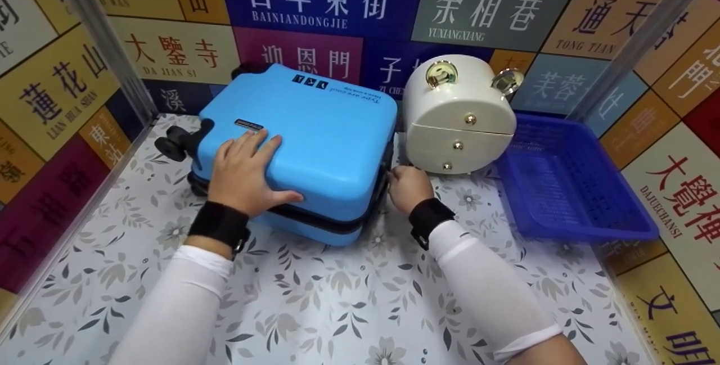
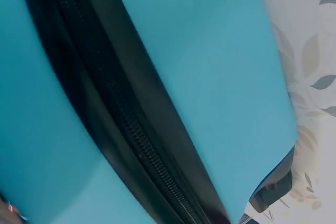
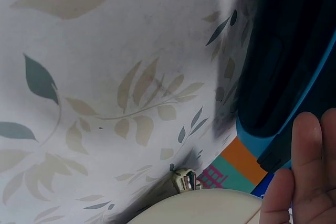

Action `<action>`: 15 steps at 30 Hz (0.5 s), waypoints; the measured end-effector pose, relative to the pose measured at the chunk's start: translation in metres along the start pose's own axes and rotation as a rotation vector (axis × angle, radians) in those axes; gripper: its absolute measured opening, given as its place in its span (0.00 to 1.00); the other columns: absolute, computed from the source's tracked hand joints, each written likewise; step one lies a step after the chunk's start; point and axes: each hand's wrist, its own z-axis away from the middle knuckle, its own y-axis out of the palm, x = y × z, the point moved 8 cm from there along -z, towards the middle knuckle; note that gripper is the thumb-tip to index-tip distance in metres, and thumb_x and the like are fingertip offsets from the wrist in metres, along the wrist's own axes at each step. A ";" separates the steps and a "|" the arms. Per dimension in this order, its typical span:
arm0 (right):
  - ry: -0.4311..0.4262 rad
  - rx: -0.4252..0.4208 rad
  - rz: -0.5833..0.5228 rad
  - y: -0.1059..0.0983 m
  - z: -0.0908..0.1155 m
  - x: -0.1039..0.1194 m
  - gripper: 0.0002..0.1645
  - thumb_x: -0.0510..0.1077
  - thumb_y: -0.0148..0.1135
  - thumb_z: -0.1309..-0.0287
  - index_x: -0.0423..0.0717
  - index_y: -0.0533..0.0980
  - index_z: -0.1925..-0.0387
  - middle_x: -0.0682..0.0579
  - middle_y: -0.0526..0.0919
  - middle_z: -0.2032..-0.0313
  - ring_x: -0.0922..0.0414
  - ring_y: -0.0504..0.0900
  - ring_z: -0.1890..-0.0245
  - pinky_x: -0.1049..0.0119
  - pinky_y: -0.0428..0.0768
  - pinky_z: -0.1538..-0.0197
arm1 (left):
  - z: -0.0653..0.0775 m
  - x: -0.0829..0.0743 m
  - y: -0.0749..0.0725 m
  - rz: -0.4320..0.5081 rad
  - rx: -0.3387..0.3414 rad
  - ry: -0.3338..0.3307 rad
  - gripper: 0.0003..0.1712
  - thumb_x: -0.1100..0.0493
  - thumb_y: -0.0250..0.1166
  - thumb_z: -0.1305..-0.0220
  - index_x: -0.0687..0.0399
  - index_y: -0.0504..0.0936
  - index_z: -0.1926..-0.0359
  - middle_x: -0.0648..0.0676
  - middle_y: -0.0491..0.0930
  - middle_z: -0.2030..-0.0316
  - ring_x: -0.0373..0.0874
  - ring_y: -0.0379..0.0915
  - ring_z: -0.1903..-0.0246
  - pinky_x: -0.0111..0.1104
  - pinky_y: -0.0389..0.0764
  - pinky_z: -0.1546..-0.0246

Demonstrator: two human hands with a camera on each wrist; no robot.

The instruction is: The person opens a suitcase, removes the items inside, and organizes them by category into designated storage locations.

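We locate the light-blue hard-shell suitcase [image 1: 332,145] lying flat toward the far side of the floral-patterned tabletop [image 1: 337,309], left of centre, with black caster wheels [image 1: 172,144] at its left end. We find the left hand [image 1: 244,171] resting palm down on the near left part of the upper shell; its fingers are extended and slightly apart, with the thumb pointing right along the near edge. We find the right hand [image 1: 410,188] at the suitcase's right side, next to the black seam, with fingers bent in the head view. We cannot tell whether its fingertips are clamped on anything. In the left wrist view we see the zipper [image 2: 152,158] running between black trim bands. To the right of the suitcase we note a cream drawer cabinet [image 1: 450,109] with gold ears [image 1: 441,73] and three round knobs [image 1: 471,119]; farther right sits a blue-purple plastic basket [image 1: 590,234]. Panels printed with Chinese characters [image 1: 320,16] line the far wall.
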 end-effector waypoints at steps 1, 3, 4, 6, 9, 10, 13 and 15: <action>-0.004 -0.004 0.003 -0.001 0.000 0.001 0.17 0.46 0.55 0.22 0.41 0.86 0.61 0.41 0.91 0.61 0.40 0.89 0.55 0.45 0.83 0.49 | 0.000 -0.001 0.000 -0.001 -0.008 0.001 0.72 0.17 0.76 0.63 0.45 0.66 0.20 0.60 0.64 0.21 0.62 0.56 0.22 0.62 0.53 0.22; -0.018 -0.011 0.012 -0.003 0.001 0.002 0.17 0.45 0.56 0.23 0.40 0.86 0.62 0.40 0.91 0.61 0.39 0.89 0.55 0.45 0.84 0.49 | 0.000 -0.003 0.000 -0.006 -0.025 0.001 0.72 0.16 0.75 0.62 0.46 0.66 0.20 0.60 0.64 0.22 0.62 0.57 0.22 0.62 0.54 0.23; -0.029 -0.015 0.017 -0.003 0.002 0.003 0.17 0.45 0.56 0.23 0.40 0.86 0.61 0.40 0.91 0.60 0.39 0.89 0.55 0.45 0.84 0.49 | 0.001 -0.004 0.000 -0.008 -0.034 0.000 0.72 0.15 0.74 0.62 0.46 0.66 0.21 0.60 0.65 0.22 0.61 0.58 0.23 0.62 0.54 0.23; -0.045 -0.015 0.026 -0.004 0.003 0.003 0.17 0.44 0.56 0.23 0.39 0.86 0.59 0.40 0.91 0.59 0.39 0.89 0.55 0.45 0.84 0.48 | 0.002 -0.007 0.000 -0.017 -0.047 -0.006 0.72 0.14 0.73 0.62 0.46 0.67 0.21 0.60 0.65 0.22 0.61 0.59 0.23 0.61 0.55 0.23; -0.056 -0.005 0.029 -0.005 0.005 0.002 0.17 0.44 0.56 0.24 0.39 0.87 0.56 0.40 0.92 0.58 0.39 0.90 0.54 0.45 0.85 0.48 | 0.005 -0.013 0.001 -0.024 -0.068 -0.020 0.71 0.13 0.72 0.61 0.46 0.67 0.21 0.60 0.66 0.22 0.60 0.59 0.23 0.61 0.56 0.23; -0.047 0.003 0.026 -0.005 0.005 0.001 0.17 0.44 0.55 0.23 0.39 0.87 0.56 0.40 0.92 0.58 0.40 0.90 0.54 0.45 0.85 0.48 | 0.007 -0.015 0.002 -0.025 -0.075 -0.026 0.71 0.13 0.72 0.61 0.46 0.68 0.21 0.60 0.66 0.23 0.60 0.59 0.23 0.61 0.56 0.23; -0.021 0.023 0.014 -0.005 0.005 -0.003 0.17 0.45 0.55 0.23 0.40 0.87 0.55 0.41 0.91 0.58 0.40 0.89 0.55 0.45 0.84 0.48 | 0.011 -0.023 0.003 -0.025 -0.102 -0.041 0.70 0.13 0.71 0.60 0.46 0.68 0.21 0.60 0.67 0.23 0.61 0.60 0.23 0.61 0.57 0.24; -0.013 0.024 0.016 -0.005 0.004 -0.006 0.17 0.44 0.54 0.22 0.40 0.86 0.55 0.41 0.91 0.59 0.40 0.89 0.56 0.45 0.84 0.49 | 0.013 -0.028 0.004 -0.029 -0.114 -0.052 0.70 0.13 0.71 0.60 0.46 0.68 0.21 0.60 0.67 0.24 0.60 0.60 0.23 0.61 0.57 0.24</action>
